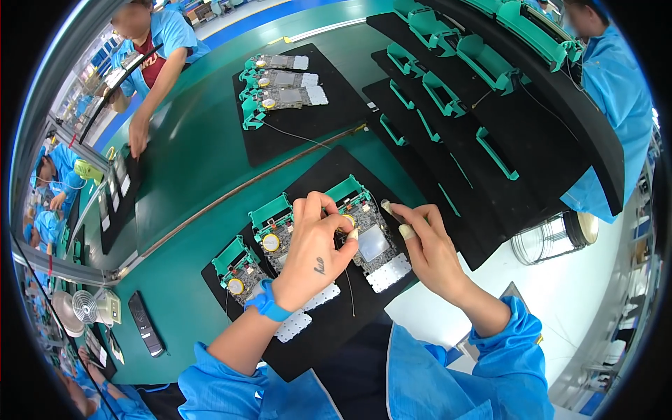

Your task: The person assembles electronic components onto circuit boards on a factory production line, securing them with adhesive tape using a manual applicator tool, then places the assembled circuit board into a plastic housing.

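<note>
Three green-framed circuit boards lie in front of me on a black mat [301, 357]: a left board [246, 266], a middle board [271, 222] partly under my hand, and a right board [374, 245] with a silver shield plate. Round yellow coin cells sit on them. My left hand [315, 241], wearing a blue wrist strap [268, 302], is closed in a pinch at the right board's upper left; what its fingertips hold is hidden. Just right of that board, my right hand [434, 255] has thumb and forefinger, both in finger cots, bent around something thin and dark that I cannot make out.
Beyond a wooden strip, several finished-looking boards [283, 80] lie on another black mat. Green plastic frames [441, 94] fill black foam trays at right. A black phone-like device [145, 323] and small fan [85, 306] stand left. Co-workers in blue sit around; one person's hand [138, 134] reaches the bench.
</note>
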{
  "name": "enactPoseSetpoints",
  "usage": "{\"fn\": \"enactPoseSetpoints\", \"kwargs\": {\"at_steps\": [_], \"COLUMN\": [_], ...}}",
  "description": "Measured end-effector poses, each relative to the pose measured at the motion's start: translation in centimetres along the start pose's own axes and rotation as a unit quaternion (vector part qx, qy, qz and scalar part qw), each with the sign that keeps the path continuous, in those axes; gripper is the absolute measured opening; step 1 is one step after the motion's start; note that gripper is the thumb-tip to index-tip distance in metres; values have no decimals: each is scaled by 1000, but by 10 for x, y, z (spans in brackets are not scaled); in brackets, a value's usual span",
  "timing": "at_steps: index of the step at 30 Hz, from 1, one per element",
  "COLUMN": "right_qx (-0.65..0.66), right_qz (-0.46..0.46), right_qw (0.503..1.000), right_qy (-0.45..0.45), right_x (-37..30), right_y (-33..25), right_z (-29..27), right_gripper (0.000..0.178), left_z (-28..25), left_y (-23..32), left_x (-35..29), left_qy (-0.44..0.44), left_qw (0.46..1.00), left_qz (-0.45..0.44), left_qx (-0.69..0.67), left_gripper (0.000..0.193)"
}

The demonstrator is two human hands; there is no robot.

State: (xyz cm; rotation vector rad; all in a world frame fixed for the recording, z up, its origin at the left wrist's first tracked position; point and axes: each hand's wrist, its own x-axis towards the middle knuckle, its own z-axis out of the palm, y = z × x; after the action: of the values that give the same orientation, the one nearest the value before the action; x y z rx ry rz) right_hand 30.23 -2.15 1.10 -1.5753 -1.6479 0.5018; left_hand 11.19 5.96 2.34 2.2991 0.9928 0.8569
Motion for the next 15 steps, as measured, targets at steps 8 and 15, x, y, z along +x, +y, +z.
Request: {"fn": "enactPoseSetpoints", "kwargs": {"at_steps": [8, 15], "right_qx": [-62, -198], "right_qz": [-75, -165], "right_qw": [995, 966], "right_qy": [-6, -1], "right_x": [-7, -11], "right_y": [5, 6], "right_z": [4, 21], "right_gripper": [46, 58], "left_z": [-2, 2], "left_y": [2, 4], "left_x": [0, 0], "left_qy": [-14, -1], "left_qw": [1000, 1000], "left_qz": [-4, -3], "left_qx": [5, 29], "left_gripper": [10, 11]}}
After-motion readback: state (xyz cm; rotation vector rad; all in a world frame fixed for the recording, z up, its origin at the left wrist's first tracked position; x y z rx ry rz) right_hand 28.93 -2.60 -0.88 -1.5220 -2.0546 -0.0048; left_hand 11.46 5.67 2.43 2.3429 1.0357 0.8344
